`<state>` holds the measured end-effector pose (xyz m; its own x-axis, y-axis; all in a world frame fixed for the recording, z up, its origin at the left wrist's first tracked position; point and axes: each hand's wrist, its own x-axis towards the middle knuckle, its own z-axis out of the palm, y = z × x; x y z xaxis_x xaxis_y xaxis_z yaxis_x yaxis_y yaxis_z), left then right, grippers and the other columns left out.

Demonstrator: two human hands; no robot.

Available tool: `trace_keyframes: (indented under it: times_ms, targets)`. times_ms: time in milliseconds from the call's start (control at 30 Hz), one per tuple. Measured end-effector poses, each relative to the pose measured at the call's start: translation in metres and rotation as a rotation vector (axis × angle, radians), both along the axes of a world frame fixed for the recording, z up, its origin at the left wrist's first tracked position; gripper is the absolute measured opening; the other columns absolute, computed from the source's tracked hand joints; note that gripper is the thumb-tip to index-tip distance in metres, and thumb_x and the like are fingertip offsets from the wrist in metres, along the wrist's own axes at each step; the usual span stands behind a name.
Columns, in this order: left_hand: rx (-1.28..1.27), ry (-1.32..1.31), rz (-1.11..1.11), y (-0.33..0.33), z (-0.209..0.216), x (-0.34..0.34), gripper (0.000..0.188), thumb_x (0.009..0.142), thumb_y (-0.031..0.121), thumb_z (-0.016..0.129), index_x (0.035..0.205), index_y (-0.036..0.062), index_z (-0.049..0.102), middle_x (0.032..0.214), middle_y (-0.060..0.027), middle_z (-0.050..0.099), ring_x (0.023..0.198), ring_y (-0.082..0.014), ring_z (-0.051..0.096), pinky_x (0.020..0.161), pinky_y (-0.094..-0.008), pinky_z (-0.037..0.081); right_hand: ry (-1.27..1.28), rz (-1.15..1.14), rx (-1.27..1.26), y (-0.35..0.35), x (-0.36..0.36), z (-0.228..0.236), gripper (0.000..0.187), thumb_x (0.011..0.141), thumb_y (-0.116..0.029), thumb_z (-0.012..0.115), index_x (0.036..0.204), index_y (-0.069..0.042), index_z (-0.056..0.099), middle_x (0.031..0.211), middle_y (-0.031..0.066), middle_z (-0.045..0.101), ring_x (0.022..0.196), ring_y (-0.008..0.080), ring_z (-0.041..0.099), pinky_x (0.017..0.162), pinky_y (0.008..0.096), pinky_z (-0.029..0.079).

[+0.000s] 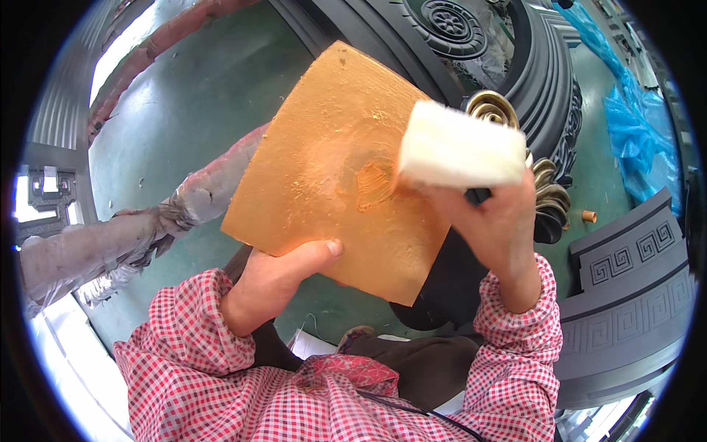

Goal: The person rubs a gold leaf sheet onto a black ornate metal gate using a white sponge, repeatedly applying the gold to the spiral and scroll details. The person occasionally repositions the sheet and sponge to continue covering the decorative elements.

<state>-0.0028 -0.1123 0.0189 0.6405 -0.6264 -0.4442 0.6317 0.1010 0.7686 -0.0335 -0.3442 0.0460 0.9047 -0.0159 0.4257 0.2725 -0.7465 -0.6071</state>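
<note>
A square board [317, 162] coated in gold paint is held tilted in front of me. My left hand [283, 276] grips its lower left edge, with the thumb lying on the painted face and the fingers hidden beneath. In my right hand [501, 221] is a cream-white sponge block [464, 147], slightly smeared by motion. The sponge's lower left corner is at the board's right part, beside a thicker orange-gold paint patch [373, 184] near the middle. Whether the sponge touches the board I cannot tell.
Dark grey curved mouldings [534, 74] with gold scroll ornaments [492, 108] stand beyond the board. Grey panels with a Greek-key pattern [633, 258] lie at right, near blue plastic sheeting [637, 132]. A plastic-wrapped bar [199, 191] crosses the left side above a green floor [213, 88].
</note>
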Motion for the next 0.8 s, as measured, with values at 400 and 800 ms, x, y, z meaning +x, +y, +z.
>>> trace_keyframes:
  times_ms: [400,800]
  targets:
    - [-0.068,0.021,0.274,0.016,0.0,0.013,0.043,0.078,0.008,0.056,0.119,-0.0024,0.047,0.114,-0.0126,0.056,0.102,-0.0243,0.056,0.087,-0.0356,0.045,0.136,-0.438,0.024,-0.13,-0.012,-0.039,0.019,0.077,-0.011,0.066,0.093,-0.001,0.063,0.077,0.0057,0.062,0.063,0.0129,0.053,0.06,0.0251,0.042]
    - [-0.196,0.064,0.292,0.017,-0.002,0.018,0.047,0.079,0.003,0.053,0.124,-0.0014,0.041,0.111,-0.0135,0.057,0.092,-0.0252,0.061,0.073,-0.0358,0.052,0.084,-0.272,-0.626,-0.115,0.004,-0.039,0.016,0.068,-0.011,0.067,0.077,-0.007,0.054,0.078,0.0072,0.052,0.076,0.0264,0.053,0.067,0.0381,0.039]
